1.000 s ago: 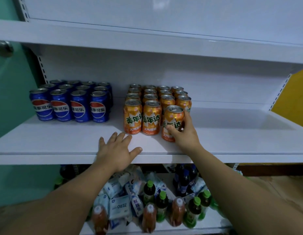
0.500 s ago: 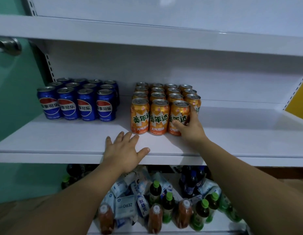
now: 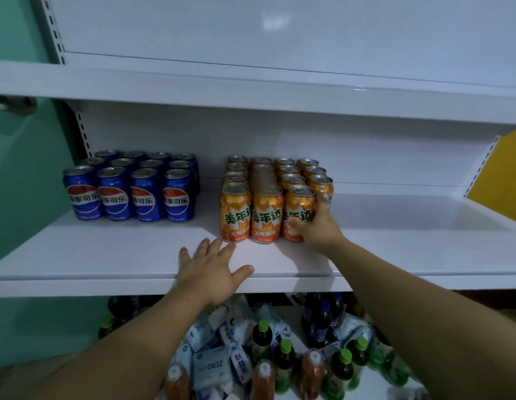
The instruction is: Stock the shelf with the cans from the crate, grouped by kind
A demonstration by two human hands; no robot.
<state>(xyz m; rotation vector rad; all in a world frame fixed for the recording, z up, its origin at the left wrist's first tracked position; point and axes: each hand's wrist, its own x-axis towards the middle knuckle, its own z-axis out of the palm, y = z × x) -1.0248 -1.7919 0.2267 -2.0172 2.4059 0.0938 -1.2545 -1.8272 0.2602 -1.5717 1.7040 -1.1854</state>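
Several blue cola cans (image 3: 130, 194) stand in a block at the left of the white shelf (image 3: 106, 255). Beside them, toward the middle, stands a block of several orange soda cans (image 3: 265, 206). My right hand (image 3: 317, 229) is wrapped around the front right orange can (image 3: 297, 209), which stands upright in line with the front row. My left hand (image 3: 210, 272) lies flat with fingers spread on the shelf's front edge, just in front of the orange cans. No crate is in view.
The right half of the shelf (image 3: 409, 232) is bare. A white shelf above (image 3: 251, 90) overhangs the cans. On the lower shelf lie green-capped bottles (image 3: 262, 339), orange drink bottles (image 3: 262, 379), dark cola bottles (image 3: 320, 321) and white packets (image 3: 210, 368). A green wall (image 3: 17, 168) is at left.
My right hand pushed the front right orange can from a tilted spot ahead of the row back into line, upright. The left hand stayed flat on the shelf edge.
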